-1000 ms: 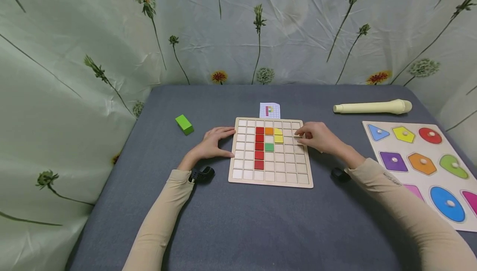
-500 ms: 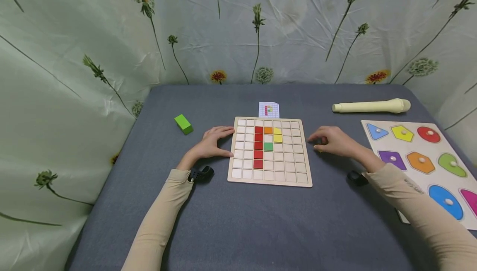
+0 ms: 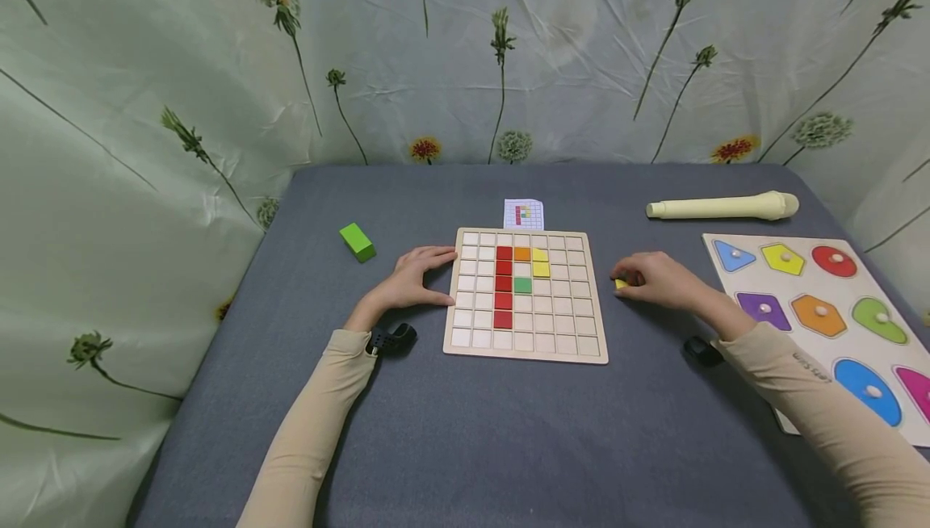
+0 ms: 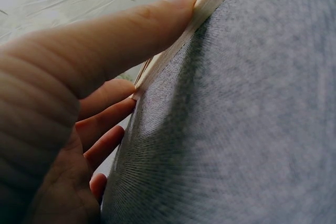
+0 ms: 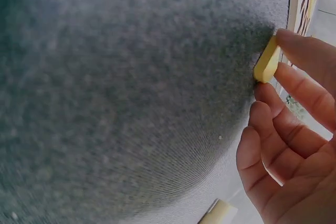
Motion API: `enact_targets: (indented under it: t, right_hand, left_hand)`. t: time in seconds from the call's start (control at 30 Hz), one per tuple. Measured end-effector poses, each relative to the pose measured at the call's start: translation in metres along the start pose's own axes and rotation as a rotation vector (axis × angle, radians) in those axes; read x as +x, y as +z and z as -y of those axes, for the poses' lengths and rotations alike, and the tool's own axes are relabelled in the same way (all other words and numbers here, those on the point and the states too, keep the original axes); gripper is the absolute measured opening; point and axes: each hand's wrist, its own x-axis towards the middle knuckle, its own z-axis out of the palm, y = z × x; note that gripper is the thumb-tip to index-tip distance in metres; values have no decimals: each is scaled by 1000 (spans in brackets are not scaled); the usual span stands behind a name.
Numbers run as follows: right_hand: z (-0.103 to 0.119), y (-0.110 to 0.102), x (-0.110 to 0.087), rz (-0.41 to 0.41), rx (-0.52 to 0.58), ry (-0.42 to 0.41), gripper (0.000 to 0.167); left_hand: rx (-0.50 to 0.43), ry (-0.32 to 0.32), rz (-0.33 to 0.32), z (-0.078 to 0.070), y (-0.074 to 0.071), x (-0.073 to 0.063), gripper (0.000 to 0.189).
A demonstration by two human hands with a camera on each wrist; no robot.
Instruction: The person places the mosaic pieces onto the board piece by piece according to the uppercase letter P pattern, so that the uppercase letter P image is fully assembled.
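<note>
A wooden grid board [image 3: 525, 357] lies mid-table with a column of red tiles [image 3: 504, 283], plus orange [image 3: 521, 253], yellow [image 3: 541, 269] and green [image 3: 522, 286] ones in its cells. Along its left edge, the thumb and straight fingertips of my left hand [image 3: 408, 282] touch the rim; the left wrist view shows the thumb [image 4: 157, 17] against the wooden side. To the right of the board, my right hand [image 3: 661, 279] pinches a small yellow tile [image 5: 268, 61] between thumb and fingers, low over the cloth. Part of that tile is hidden by the fingers in the head view.
Behind the board lies a small pattern card [image 3: 523, 214]. A green block [image 3: 358, 242] sits to the left. At right are a cream microphone-shaped object [image 3: 722, 206] and a knobbed shape puzzle [image 3: 781, 282], partly under the right forearm.
My right hand has moved from the board's right edge out to the right, and a yellow tile now shows in its fingers. The left hand has stayed at the board's left edge.
</note>
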Motion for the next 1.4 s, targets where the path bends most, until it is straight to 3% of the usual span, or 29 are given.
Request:
enact_targets:
  t: [0.27,0.43,0.83,1.13,1.4]
  right_hand:
    - [-2,-7,-1,128,113,-33,32]
    - [-2,-9,0,144,112,-62,29]
    - [-6,3,0,-5,61,-83,15]
    - [-7,6,1,-34,39,-65,13]
    - [-6,9,4,-74,41,-106,12]
  left_hand:
    - [4,0,7,-1,-1,-1,79]
    - [-7,-6,12,-1,-1,0,79]
    - [-9,2,9,-2,-2,-1,79]
    - [-8,0,17,-1,-1,1,79]
    - [-4,5,9,-1,-1,0,79]
